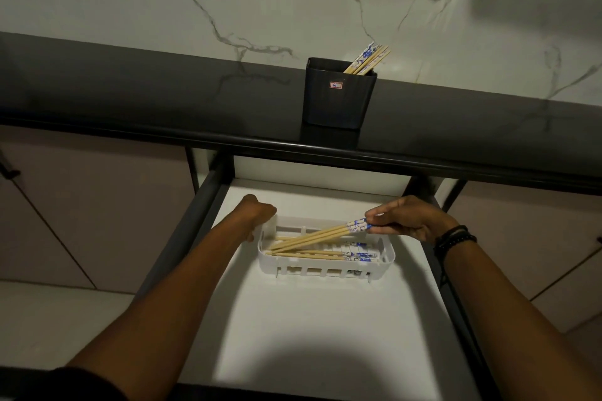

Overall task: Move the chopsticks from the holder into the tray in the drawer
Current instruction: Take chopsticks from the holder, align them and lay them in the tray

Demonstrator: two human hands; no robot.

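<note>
A white slotted tray (387, 255) sits in the open drawer (325, 319), with several chopsticks (329, 253) lying flat inside it. My right hand (407, 216) pinches the blue-patterned ends of a small bundle of wooden chopsticks (312, 235); the bundle slants down, its tips resting in the tray's left end. My left hand (259, 213) grips the tray's left rim with curled fingers. On the dark counter above stands a black holder (337, 98) with several chopsticks (368, 58) leaning out at its right corner.
The dark counter edge (325, 150) overhangs the back of the drawer. Dark drawer rails run along both sides. A marble wall rises behind the counter. Closed cabinet fronts flank the drawer left and right.
</note>
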